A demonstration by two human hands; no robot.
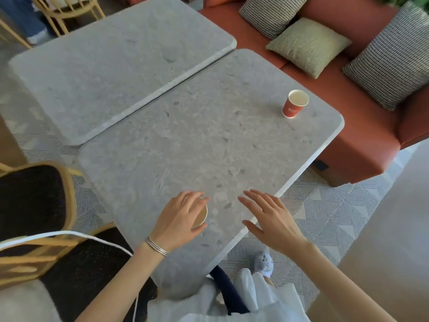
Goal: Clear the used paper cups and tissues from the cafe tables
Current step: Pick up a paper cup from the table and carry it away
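A red paper cup [294,104] with a white inside stands upright near the far right corner of the near grey stone table [197,145]. A second paper cup [201,216], holding light brown liquid, stands near the table's front edge. My left hand [180,219] curls over this cup from above and its fingers wrap the rim. My right hand [269,214] hovers flat with spread fingers just right of it, over the table's edge, holding nothing. No tissues show.
A second grey table [111,66] abuts on the left. A wooden chair with a dark cushion [32,201] stands at the left. An orange sofa [362,140] with three cushions runs along the far right. Patterned floor lies below.
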